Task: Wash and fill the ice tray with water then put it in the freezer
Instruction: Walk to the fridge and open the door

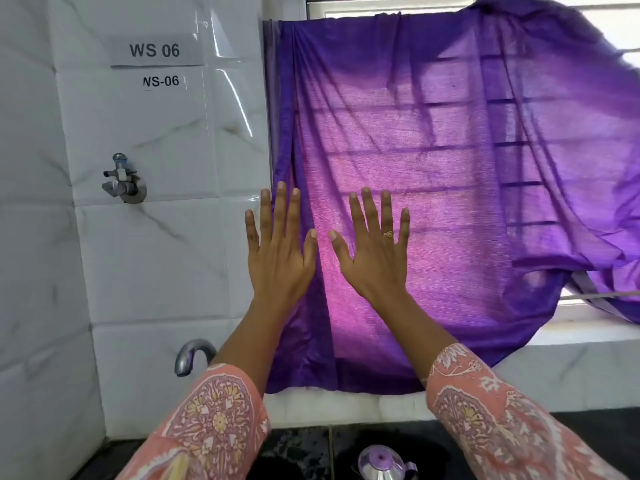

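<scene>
ice tray: cannot tell where it is | left hand (280, 251): raised before the purple curtain (433, 150), fingers straight, spread, holding nothing | right hand (374, 252): just beside it, apart, fingers spread, ring (388, 233) on one | tap (193, 355): below-left of curtain | valve (124, 180): left of curtain | steel pot (381, 462): below curtain on dark counter (301, 452)

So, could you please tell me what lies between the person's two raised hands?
In the head view, nothing sits between the left hand and the right hand; the gap shows only the purple curtain hanging behind them.
</scene>
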Tool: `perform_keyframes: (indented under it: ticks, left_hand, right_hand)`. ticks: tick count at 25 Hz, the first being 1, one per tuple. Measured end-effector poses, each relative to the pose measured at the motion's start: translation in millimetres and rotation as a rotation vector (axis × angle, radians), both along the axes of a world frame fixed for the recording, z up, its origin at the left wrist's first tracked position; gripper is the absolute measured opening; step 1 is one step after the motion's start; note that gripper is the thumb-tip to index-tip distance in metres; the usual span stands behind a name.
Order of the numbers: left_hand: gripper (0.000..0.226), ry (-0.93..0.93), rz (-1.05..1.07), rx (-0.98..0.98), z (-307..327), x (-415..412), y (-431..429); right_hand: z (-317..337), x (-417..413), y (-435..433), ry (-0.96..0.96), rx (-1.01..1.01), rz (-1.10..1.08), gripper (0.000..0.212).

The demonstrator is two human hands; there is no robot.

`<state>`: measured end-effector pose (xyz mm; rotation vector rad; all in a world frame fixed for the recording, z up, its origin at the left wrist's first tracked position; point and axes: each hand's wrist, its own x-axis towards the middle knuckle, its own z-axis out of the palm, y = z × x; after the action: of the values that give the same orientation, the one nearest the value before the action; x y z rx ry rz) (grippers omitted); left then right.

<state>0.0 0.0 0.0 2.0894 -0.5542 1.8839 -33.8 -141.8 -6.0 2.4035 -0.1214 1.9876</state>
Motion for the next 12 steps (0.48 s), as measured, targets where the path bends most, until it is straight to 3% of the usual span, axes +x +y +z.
perform_keyframes:
  ticks: [12]
  left_hand:
    - [0.06, 0.046, 0.06, -0.019, -16, -31, 29]
  right_hand:
    - [-18, -27, 27, 0.06, 0.037, 0.021, 0.069]
